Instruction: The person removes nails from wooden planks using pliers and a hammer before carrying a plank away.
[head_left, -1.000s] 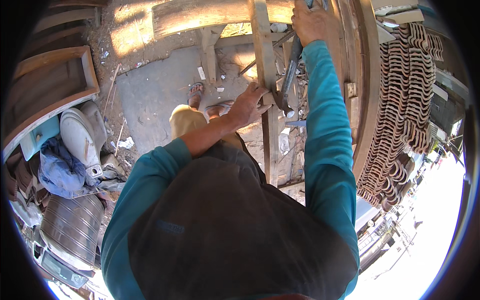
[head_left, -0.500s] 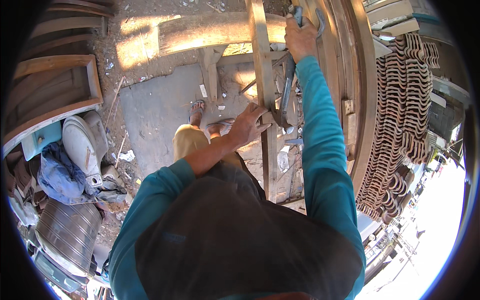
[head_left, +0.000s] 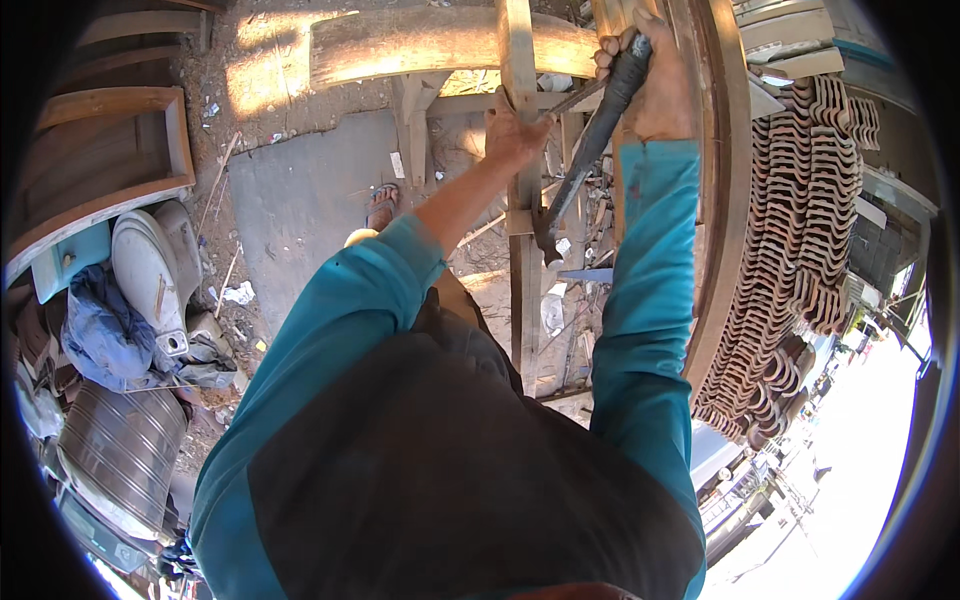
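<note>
My right hand [head_left: 655, 85] is closed around the black grip of a long dark tool [head_left: 590, 150] with a clawed metal end. The tool slants down toward me, its clawed end beside a small wooden block [head_left: 519, 222] on a long, narrow wooden beam [head_left: 524, 300]. Farther up the same beam, my left hand [head_left: 515, 137] grips it, thumb over its right edge; some fingers are hidden. Between my hands a thin dark rod [head_left: 580, 97] shows; whether either hand touches it I cannot tell. A wide, curved board [head_left: 420, 48] crosses under the beam at the far end.
Long timbers [head_left: 715, 200] are stacked along my right, beside piles of curved roof tiles [head_left: 775, 230]. A bluish flat blade [head_left: 588, 274] lies low near the beam. On my left are a wooden frame [head_left: 180, 140], a pale toilet seat [head_left: 142, 262] and blue cloth [head_left: 105, 335].
My left hand has moved from beside the small block farther up the beam. My right hand has turned on the tool's grip and shifted right. The view has shifted slightly.
</note>
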